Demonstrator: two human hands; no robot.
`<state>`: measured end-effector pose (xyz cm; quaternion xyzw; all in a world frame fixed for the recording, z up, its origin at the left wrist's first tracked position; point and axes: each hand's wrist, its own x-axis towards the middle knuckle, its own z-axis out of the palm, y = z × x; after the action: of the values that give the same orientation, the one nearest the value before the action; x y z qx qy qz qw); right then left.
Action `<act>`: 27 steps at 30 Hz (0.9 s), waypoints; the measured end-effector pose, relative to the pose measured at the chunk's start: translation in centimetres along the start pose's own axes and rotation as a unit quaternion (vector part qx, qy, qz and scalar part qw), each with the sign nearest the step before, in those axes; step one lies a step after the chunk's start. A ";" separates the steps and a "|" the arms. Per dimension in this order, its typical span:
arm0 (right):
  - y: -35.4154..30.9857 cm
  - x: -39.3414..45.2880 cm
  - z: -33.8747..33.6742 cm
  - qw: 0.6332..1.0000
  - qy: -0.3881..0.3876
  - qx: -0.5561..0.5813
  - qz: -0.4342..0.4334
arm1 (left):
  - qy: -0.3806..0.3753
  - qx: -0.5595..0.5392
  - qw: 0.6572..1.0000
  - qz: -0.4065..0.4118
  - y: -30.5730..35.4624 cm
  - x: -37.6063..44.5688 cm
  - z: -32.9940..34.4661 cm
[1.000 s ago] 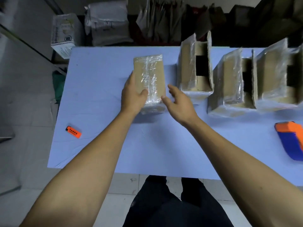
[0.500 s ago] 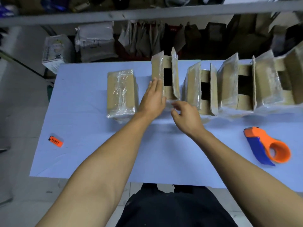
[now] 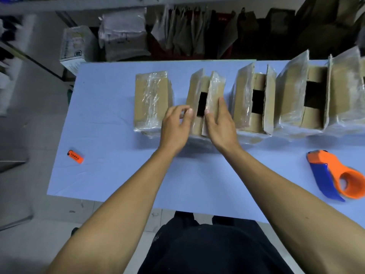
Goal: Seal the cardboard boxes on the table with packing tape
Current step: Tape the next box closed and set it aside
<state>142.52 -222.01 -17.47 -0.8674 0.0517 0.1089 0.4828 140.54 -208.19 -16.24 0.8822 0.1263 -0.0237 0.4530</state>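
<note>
Fingers of left hand [image 3: 174, 128] loosely curled at the left flap of the open box [image 3: 205, 103], gripping nothing visible; right hand [image 3: 221, 123] fingers straight, flat against its right flap. On blue table [image 3: 118, 175], left to right: orange lighter [image 3: 75, 156], taped box [image 3: 152, 101], open box, further open boxes [image 3: 254, 101], tape dispenser [image 3: 335, 175] near right edge.
</note>
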 end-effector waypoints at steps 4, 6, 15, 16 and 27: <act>1.3 0.3 1.4 1.000 -0.007 0.020 0.016 | -0.059 -0.010 0.998 -0.034 -1.8 1.3 2.7; 1.5 0.2 1.9 0.999 -0.002 0.033 0.013 | -0.057 -0.081 0.993 -0.071 -3.0 1.6 3.5; 1.1 -3.8 3.5 1.000 0.023 -0.003 0.019 | -0.098 -0.187 0.975 -0.074 -5.0 -1.0 2.0; 1.1 -5.5 4.0 0.999 0.027 -0.006 0.019 | -0.112 -0.199 0.971 -0.070 -5.6 -2.6 1.4; 3.5 -19.6 6.5 0.985 0.136 0.038 0.098 | -0.229 -0.149 0.961 -0.032 -7.9 -13.9 -0.7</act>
<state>121.86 -218.67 -18.99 -0.8458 0.2059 0.0344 0.4909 125.11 -206.05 -19.92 0.7714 0.0492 -0.2206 0.5949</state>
